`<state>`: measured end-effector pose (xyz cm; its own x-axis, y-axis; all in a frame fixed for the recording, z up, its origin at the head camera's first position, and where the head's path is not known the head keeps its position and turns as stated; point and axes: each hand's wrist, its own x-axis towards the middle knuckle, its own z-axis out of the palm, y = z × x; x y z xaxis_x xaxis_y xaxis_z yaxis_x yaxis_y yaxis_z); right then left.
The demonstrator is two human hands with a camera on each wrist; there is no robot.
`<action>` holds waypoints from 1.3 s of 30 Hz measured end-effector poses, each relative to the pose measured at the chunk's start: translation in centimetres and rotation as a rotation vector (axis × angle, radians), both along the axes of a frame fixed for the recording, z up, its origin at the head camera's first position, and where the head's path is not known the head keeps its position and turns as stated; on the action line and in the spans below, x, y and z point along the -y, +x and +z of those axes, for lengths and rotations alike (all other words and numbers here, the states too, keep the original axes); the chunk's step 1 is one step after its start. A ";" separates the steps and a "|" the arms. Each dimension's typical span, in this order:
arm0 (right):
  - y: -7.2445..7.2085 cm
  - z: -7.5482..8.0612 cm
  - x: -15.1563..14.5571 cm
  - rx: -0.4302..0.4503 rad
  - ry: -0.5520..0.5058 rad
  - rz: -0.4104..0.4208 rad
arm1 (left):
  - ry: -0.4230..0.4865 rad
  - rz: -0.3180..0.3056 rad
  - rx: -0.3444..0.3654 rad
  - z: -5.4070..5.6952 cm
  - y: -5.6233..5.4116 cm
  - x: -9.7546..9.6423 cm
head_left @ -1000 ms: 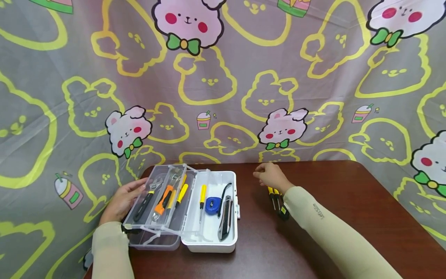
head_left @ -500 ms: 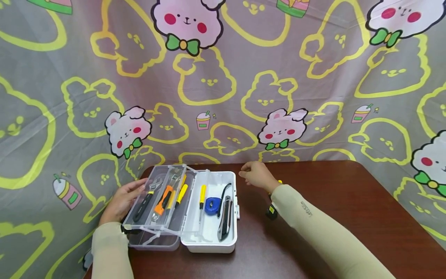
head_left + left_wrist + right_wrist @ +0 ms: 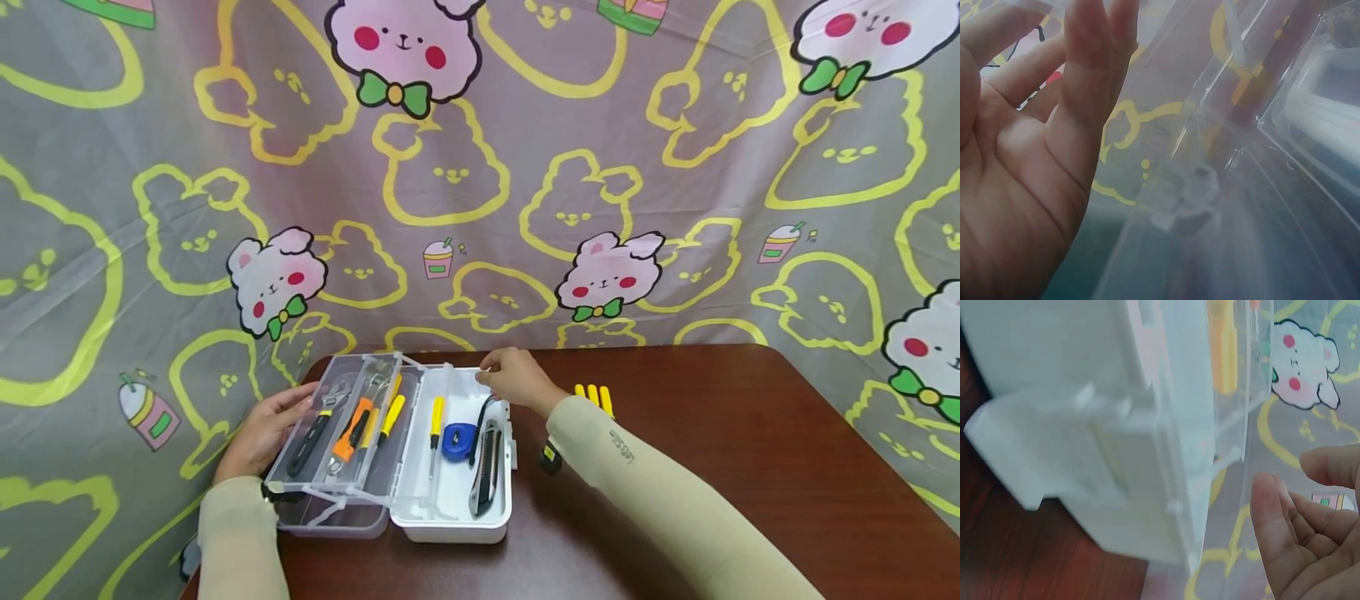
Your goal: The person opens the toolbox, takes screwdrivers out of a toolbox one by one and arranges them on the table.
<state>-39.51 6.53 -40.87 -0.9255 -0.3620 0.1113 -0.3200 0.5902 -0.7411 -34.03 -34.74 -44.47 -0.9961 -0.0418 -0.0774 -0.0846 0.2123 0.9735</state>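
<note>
My left hand (image 3: 264, 429) rests at the left side of the clear lidded tray (image 3: 330, 492), fingers extended; in the left wrist view its palm (image 3: 1029, 169) faces the clear plastic. That tray holds an adjustable wrench (image 3: 309, 442), an orange-handled tool (image 3: 352, 431) and yellow-handled tools. My right hand (image 3: 519, 379) hovers over the far right corner of the white toolbox (image 3: 450, 533). In the right wrist view thumb and fingers stand apart with nothing between them. Inside the box lie a yellow screwdriver (image 3: 437, 421), a blue tape measure (image 3: 457, 442) and a box cutter (image 3: 486, 471).
Right of the box, several yellow-handled screwdrivers (image 3: 592, 393) lie on the dark wooden table (image 3: 712, 433), partly behind the right forearm. A black tape measure (image 3: 550, 457) sits nearer the box. A patterned cloth (image 3: 525, 183) hangs around the back and sides.
My right hand has moved left from above the table to the toolbox's far right corner, uncovering the yellow screwdriver handles. The black tape measure has shifted left too. My left hand stays put.
</note>
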 end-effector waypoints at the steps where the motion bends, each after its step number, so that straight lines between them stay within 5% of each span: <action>1: 0.1 0.0 0.3 0.001 -0.001 0.010 | 0.006 -0.001 0.001 0.0 0.0 0.0; 39: 1.6 1.7 8.7 0.012 0.011 0.174 | -0.021 0.005 -0.009 0.0 0.0 -0.1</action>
<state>-37.89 -2.15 -39.19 -0.8500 -0.5180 0.0955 -0.4090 0.5348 -0.7394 -34.06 -34.61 -44.43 -0.9966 -0.0480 -0.0672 -0.0766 0.2319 0.9697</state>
